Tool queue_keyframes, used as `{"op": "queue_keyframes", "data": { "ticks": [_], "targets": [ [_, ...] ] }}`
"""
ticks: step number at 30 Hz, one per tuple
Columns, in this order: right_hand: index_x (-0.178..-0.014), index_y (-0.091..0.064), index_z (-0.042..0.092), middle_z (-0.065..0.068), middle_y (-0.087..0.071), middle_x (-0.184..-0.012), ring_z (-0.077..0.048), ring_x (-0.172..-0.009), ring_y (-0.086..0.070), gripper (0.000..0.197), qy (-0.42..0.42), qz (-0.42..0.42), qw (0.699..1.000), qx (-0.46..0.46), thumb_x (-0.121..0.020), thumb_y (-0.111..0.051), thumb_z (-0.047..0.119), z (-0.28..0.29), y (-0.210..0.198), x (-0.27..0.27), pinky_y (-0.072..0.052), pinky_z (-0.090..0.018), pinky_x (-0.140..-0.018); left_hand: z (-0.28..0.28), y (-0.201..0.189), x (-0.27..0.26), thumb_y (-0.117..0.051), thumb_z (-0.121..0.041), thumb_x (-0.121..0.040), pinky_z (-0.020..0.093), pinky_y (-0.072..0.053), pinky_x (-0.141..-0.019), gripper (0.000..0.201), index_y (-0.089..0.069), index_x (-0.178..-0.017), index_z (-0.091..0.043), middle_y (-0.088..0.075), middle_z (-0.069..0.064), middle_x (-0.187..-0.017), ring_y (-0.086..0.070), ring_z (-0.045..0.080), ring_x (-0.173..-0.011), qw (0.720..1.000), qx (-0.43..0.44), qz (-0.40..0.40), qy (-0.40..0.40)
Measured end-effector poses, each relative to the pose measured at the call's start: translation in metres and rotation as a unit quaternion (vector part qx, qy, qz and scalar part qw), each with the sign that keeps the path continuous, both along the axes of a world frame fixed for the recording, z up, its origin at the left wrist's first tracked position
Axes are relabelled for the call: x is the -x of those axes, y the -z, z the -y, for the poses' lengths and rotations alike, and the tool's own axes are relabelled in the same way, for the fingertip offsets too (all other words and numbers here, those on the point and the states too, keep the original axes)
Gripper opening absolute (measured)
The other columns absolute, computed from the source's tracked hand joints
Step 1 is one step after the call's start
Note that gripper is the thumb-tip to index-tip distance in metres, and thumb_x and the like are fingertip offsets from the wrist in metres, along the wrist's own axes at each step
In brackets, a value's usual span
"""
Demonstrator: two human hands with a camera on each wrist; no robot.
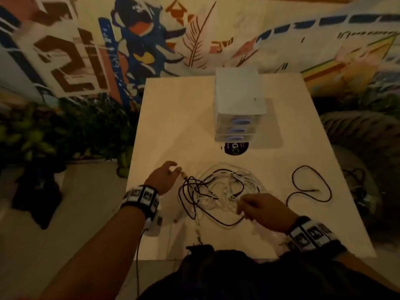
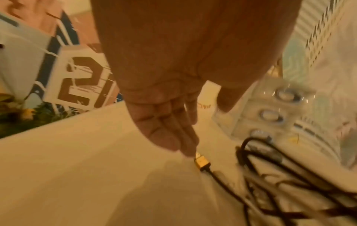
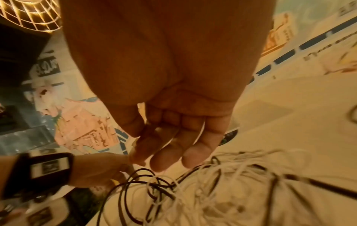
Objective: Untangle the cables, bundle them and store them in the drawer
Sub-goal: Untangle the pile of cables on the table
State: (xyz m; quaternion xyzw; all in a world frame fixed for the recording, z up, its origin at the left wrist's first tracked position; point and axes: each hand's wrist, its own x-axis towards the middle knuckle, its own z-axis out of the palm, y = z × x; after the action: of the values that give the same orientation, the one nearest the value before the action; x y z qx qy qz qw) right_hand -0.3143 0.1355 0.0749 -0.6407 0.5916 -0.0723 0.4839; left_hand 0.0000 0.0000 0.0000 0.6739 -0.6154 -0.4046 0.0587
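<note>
A tangle of black and white cables (image 1: 218,191) lies on the pale table (image 1: 173,118), near its front. My left hand (image 1: 174,171) is at the tangle's left end. In the left wrist view its straight fingers (image 2: 185,142) touch the gold plug (image 2: 201,161) of a black cable, with the thumb held apart. My right hand (image 1: 244,207) hovers over the tangle's near right side, its relaxed fingers (image 3: 168,154) just above the white strands (image 3: 222,183). I see nothing gripped in it. A clear drawer unit (image 1: 238,109) stands at the back with all its drawers shut.
A single black cable (image 1: 309,187) lies looped on the table's right side. A dark round disc (image 1: 234,148) sits in front of the drawers. A white strand (image 1: 197,232) trails toward the front edge. Plants (image 1: 65,131) stand left of the table.
</note>
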Motion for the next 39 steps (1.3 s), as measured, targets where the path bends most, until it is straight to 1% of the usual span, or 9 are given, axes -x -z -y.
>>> {"op": "queue_keyframes", "data": {
  "ticks": [3, 5, 10, 18, 23, 27, 30, 34, 39],
  "targets": [
    [-0.094, -0.070, 0.026, 0.007, -0.067, -0.090, -0.010, -0.083, -0.061, 0.028, -0.020, -0.011, 0.998, 0.058, -0.103, -0.048, 0.040, 0.025, 0.011, -0.025, -0.050, -0.032, -0.076, 0.017, 0.011, 0.009, -0.047, -0.028, -0.103, 0.045, -0.055, -0.093, 0.047, -0.039, -0.149, -0.030, -0.066, 0.015, -0.123, -0.064, 0.034, -0.105, 0.994, -0.047, 0.052, 0.079],
    [-0.099, -0.069, 0.021, 0.003, -0.064, -0.094, -0.015, -0.086, -0.057, 0.027, -0.035, -0.020, 0.996, 0.081, -0.103, -0.050, 0.039, 0.037, 0.023, -0.042, -0.048, -0.033, -0.078, 0.022, 0.013, 0.015, -0.048, -0.020, -0.101, 0.043, -0.051, -0.094, 0.040, -0.049, -0.142, -0.025, -0.062, 0.015, -0.124, -0.060, 0.035, -0.108, 0.984, -0.038, 0.108, 0.139],
    [-0.102, -0.070, 0.020, 0.000, -0.065, -0.096, -0.017, -0.088, -0.056, 0.029, -0.042, -0.046, 0.990, 0.130, -0.102, -0.048, 0.039, 0.058, 0.054, -0.065, -0.048, -0.036, -0.080, 0.023, 0.025, 0.018, -0.062, -0.035, -0.097, 0.037, -0.047, -0.089, 0.024, -0.065, -0.118, -0.024, -0.058, 0.011, -0.114, -0.059, 0.032, -0.105, 0.973, 0.019, 0.144, 0.181],
    [-0.108, -0.067, 0.026, -0.003, -0.070, -0.098, -0.026, -0.092, -0.065, 0.033, -0.077, -0.180, 0.978, 0.078, -0.095, -0.051, 0.051, 0.079, 0.075, -0.082, -0.044, -0.032, -0.071, 0.013, 0.022, 0.006, -0.071, -0.042, -0.090, 0.029, -0.044, -0.071, 0.008, -0.065, -0.091, -0.038, -0.063, -0.006, -0.092, -0.059, 0.013, -0.079, 0.990, 0.064, 0.039, 0.123],
    [-0.112, -0.069, 0.028, 0.001, -0.070, -0.109, -0.022, -0.102, -0.064, 0.036, -0.019, -0.167, 0.984, 0.053, -0.088, -0.062, 0.053, 0.080, 0.073, -0.072, -0.052, -0.038, -0.087, 0.001, 0.014, 0.001, -0.075, -0.037, -0.088, 0.032, -0.053, -0.067, 0.007, -0.071, -0.094, -0.035, -0.069, -0.001, -0.090, -0.061, 0.015, -0.069, 0.993, 0.042, -0.091, 0.060],
    [-0.114, -0.069, 0.020, -0.002, -0.067, -0.108, -0.022, -0.097, -0.062, 0.027, -0.053, -0.117, 0.992, 0.014, -0.093, -0.063, 0.035, 0.076, 0.072, -0.064, -0.043, -0.029, -0.075, -0.006, 0.009, 0.001, -0.072, -0.047, -0.088, 0.031, -0.050, -0.063, 0.010, -0.068, -0.090, -0.038, -0.066, -0.006, -0.080, -0.059, 0.014, -0.066, 0.992, 0.053, -0.036, 0.104],
    [-0.115, -0.068, 0.018, -0.003, -0.066, -0.105, -0.021, -0.094, -0.061, 0.025, -0.023, -0.082, 0.996, 0.030, -0.098, -0.057, 0.033, 0.076, 0.068, -0.060, -0.039, -0.028, -0.075, -0.008, -0.005, 0.007, -0.061, -0.055, -0.092, 0.028, -0.047, -0.062, 0.018, -0.063, -0.100, -0.038, -0.065, -0.012, -0.085, -0.057, 0.008, -0.067, 0.982, 0.130, 0.063, 0.124],
    [-0.107, -0.066, 0.023, 0.002, -0.065, -0.092, -0.016, -0.081, -0.055, 0.025, 0.009, -0.094, 0.991, 0.093, -0.100, -0.050, 0.042, 0.078, 0.058, -0.061, -0.037, -0.029, -0.070, -0.016, -0.030, 0.033, -0.057, -0.068, -0.089, 0.026, -0.046, -0.058, 0.039, -0.055, -0.118, -0.042, -0.056, -0.016, -0.093, -0.053, 0.003, -0.065, 0.963, 0.234, 0.047, 0.127],
    [-0.105, -0.072, 0.024, 0.002, -0.071, -0.096, -0.019, -0.084, -0.061, 0.023, 0.001, -0.120, 0.982, 0.147, -0.096, -0.057, 0.039, 0.083, 0.047, -0.058, -0.043, -0.031, -0.071, -0.025, -0.029, 0.061, -0.061, -0.067, -0.086, 0.023, -0.045, -0.066, 0.054, -0.051, -0.132, -0.041, -0.052, -0.011, -0.106, -0.051, 0.002, -0.072, 0.960, 0.177, 0.041, 0.210]
  ]
}}
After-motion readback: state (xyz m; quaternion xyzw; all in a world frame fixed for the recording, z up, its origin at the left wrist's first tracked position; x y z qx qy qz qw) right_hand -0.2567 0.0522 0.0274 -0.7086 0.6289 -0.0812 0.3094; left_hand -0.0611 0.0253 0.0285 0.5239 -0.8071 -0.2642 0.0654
